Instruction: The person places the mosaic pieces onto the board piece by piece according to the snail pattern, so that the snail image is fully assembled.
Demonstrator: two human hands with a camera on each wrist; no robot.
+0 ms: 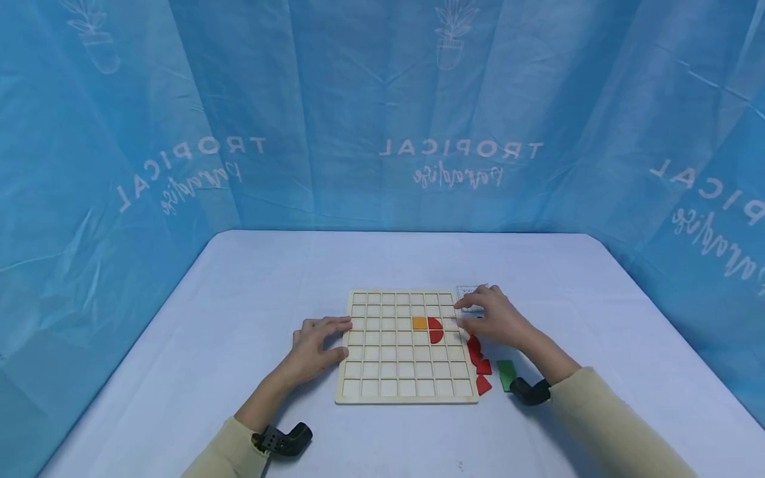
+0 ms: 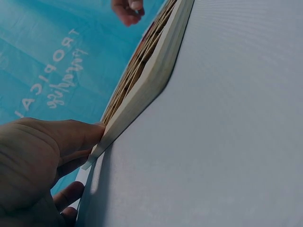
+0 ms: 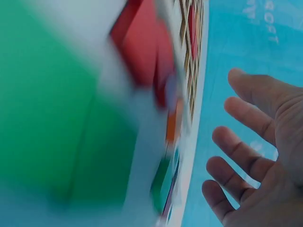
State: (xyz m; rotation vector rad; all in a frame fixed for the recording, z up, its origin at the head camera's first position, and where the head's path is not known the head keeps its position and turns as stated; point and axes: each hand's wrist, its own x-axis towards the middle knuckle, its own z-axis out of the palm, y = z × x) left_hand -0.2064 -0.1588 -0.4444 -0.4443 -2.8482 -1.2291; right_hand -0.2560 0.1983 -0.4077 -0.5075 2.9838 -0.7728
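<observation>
A square wooden grid board (image 1: 372,370) lies on the white table. It carries an orange square tile (image 1: 420,322) and two red quarter-round tiles (image 1: 436,336) in neighbouring cells. My left hand (image 1: 311,352) touches the board's left edge; in the left wrist view its thumb (image 2: 80,135) lies against the rim, fingers loosely extended. Over the board's right edge hovers my right hand (image 1: 496,318). Seen from the right wrist, its fingers (image 3: 241,146) are spread apart with nothing between them.
Red tiles (image 1: 483,384) lie along the board's right side, with a green piece (image 1: 506,373) farther right. A printed card (image 1: 469,292) is partly hidden by the right hand. Blue curtains (image 1: 358,99) hang behind the table (image 1: 269,285).
</observation>
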